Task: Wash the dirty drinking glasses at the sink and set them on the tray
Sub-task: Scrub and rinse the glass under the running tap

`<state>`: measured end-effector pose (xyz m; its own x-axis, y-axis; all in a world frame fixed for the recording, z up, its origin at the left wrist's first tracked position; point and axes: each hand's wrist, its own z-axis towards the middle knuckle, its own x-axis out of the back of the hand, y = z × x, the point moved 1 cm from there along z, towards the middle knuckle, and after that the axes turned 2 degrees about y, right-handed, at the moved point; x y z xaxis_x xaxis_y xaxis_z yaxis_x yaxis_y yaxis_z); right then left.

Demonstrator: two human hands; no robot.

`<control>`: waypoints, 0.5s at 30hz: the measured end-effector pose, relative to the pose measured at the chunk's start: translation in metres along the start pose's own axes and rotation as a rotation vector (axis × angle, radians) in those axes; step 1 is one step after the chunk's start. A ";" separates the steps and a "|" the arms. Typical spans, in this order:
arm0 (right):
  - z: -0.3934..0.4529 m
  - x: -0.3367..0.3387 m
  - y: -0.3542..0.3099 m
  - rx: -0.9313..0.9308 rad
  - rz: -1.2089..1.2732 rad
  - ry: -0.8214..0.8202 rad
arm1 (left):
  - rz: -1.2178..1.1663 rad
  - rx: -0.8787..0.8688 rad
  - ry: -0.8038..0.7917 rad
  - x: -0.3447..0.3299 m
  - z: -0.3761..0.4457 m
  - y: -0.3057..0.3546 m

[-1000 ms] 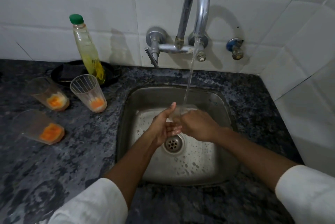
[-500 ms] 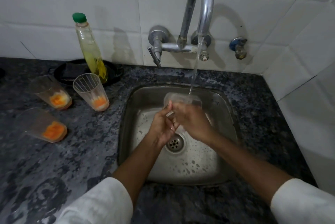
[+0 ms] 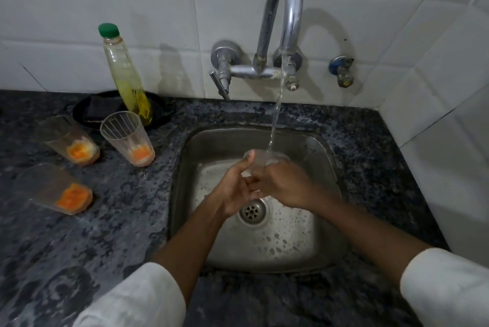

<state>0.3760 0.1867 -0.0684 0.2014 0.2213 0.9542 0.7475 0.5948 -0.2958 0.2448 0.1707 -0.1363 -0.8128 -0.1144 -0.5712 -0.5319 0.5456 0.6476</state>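
1. We see both hands clamped on one clear drinking glass (image 3: 267,161) over the steel sink (image 3: 328,221), at about 12 o'clock from the drain (image 3: 252,211); the left hand (image 3: 234,190) wraps the near side with its thumb up along the wall, the right hand (image 3: 284,185) curls round the far side; we judge the mouth is turned up so the stream from the tap (image 3: 283,9) runs in.
2. We count three dirty glasses on the dark speckled table (image 3: 119,234), at about 9 o'clock from the sink; the ribbed glass (image 3: 127,139) stands upright nearest the basin, the back glass (image 3: 67,139) stands just beside it, the near glass (image 3: 53,189) looks tilted, though the wide lens may exaggerate that; each holds an orange residue at the bottom, so we judge the task is early.
3. We note a tall soap bottle (image 3: 124,75) with a green cap, its yellow liquid low, standing on a black dish (image 3: 87,112) at 11 o'clock, probably kept within reach of the washer.
4. The basin is brushed metal, beaded with droplets; the wall is glossy white tile; we see no tray here.
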 end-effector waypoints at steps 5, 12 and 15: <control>-0.002 -0.002 -0.014 0.027 0.069 0.086 | -0.183 -0.084 0.030 -0.002 0.004 0.007; 0.013 0.009 -0.014 -0.072 0.376 0.111 | -0.371 -0.075 -0.056 -0.007 0.002 -0.013; 0.010 0.009 -0.016 0.063 -0.039 -0.054 | -0.301 -0.048 -0.037 0.001 0.011 -0.004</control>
<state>0.3598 0.1868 -0.0552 0.1376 0.2375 0.9616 0.7125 0.6507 -0.2626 0.2487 0.1769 -0.1451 -0.6085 -0.2339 -0.7583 -0.7585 0.4523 0.4691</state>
